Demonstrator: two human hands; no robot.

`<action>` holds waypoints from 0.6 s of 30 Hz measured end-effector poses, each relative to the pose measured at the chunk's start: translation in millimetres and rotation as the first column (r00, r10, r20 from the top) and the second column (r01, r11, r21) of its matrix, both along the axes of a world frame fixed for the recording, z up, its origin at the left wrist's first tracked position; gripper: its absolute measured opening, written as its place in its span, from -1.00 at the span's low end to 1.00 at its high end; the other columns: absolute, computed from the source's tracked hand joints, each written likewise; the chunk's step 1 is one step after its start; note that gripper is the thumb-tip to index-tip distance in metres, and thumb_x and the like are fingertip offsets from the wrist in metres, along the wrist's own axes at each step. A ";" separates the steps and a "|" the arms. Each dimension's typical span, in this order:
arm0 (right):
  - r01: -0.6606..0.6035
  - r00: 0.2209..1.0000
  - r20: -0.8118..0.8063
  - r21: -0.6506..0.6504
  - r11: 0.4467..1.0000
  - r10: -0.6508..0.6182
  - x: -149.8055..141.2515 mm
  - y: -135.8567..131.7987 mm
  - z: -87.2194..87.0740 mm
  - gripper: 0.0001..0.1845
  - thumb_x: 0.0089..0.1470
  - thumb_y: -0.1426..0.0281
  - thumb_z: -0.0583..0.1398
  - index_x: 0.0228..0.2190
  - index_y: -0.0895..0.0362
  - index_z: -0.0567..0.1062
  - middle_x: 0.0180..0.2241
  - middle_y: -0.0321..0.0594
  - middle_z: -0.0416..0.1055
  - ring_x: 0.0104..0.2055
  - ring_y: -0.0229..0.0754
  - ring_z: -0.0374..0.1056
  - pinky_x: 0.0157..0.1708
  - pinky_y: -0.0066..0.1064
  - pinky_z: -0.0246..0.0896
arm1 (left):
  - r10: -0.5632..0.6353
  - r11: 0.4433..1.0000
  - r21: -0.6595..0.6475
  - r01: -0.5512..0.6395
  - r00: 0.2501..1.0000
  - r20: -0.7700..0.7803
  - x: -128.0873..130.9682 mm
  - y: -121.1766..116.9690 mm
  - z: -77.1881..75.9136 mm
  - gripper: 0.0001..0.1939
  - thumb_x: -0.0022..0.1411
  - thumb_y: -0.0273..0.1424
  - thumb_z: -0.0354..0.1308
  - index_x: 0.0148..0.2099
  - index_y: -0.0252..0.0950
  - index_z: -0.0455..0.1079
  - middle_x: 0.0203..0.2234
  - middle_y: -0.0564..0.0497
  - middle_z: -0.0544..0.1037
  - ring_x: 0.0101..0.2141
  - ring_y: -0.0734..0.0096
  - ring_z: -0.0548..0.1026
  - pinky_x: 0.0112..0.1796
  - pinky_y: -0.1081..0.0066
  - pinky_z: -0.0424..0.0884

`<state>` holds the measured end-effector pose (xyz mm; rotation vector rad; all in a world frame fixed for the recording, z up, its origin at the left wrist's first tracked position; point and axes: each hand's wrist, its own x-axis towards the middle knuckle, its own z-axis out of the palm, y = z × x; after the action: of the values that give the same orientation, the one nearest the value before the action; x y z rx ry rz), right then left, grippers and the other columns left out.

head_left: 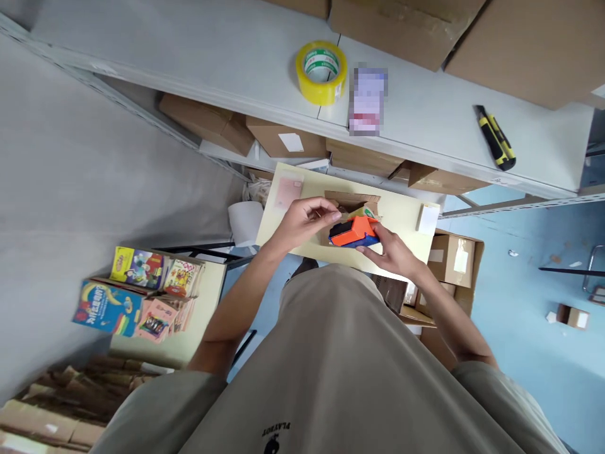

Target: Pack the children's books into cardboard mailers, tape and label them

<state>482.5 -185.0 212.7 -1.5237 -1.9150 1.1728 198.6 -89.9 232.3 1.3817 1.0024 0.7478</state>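
Observation:
My right hand (390,251) grips an orange and blue tape dispenser (353,233) with a tape roll (368,212) in it. Thumb and fingertips of my left hand (309,221) are pinched together just left of the dispenser; what lies between them is too small to make out. Below both hands, a small cardboard box (352,198) with a raised flap sits on the pale yellow table (302,173). The dispenser and my hands partly hide this box.
Ahead, a grey shelf (212,57) carries a yellow tape roll (321,72), a blurred-out phone-like item (367,101), a utility knife (495,139) and large cartons (411,25). Books (108,309) lie at left. An open carton (476,271) of small boxes stands right of the table.

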 end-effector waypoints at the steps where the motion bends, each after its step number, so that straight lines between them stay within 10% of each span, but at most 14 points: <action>1: 0.000 0.999 0.033 -0.017 1.000 0.001 1.6 1.6 1.4 -0.27 0.42 -0.34 0.26 0.23 -0.05 0.52 -0.06 0.02 0.70 -0.14 0.26 0.66 -0.08 0.11 0.63 | 0.031 0.999 0.011 -0.031 1.000 -0.001 2.1 -2.4 -7.7 -0.42 0.32 0.27 0.53 -0.16 -0.17 0.72 -0.24 -0.08 0.77 -0.21 0.16 0.71 -0.16 0.22 0.67; 12: -0.105 0.988 0.070 -0.360 0.927 0.140 16.1 47.2 17.4 -0.14 0.27 -0.54 0.22 -0.22 0.02 0.62 -0.35 -0.15 0.66 -0.37 0.02 0.56 -0.37 -0.18 0.39 | 0.334 0.936 -0.107 -0.337 0.942 -0.040 13.1 -32.9 -98.3 -0.50 0.31 0.15 0.51 -0.20 -0.20 0.66 -0.30 -0.04 0.76 -0.29 0.25 0.64 -0.23 0.30 0.60; 18: -0.059 0.952 0.213 -0.574 0.817 0.219 67.8 86.9 60.4 -0.17 0.17 -0.54 0.35 -0.45 -0.01 0.63 -0.52 -0.17 0.60 -0.50 -0.03 0.55 -0.47 -0.20 0.41 | 0.588 0.781 -0.200 -0.592 0.804 -0.084 -16.4 -7.4 -138.8 -0.57 0.33 0.08 0.52 -0.21 -0.17 0.61 -0.47 0.07 0.56 -0.46 0.42 0.44 -0.39 0.37 0.43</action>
<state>550.2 -98.1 273.1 -1.9500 -1.9815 1.8016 182.2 -97.3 93.5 0.8731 1.5171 1.0493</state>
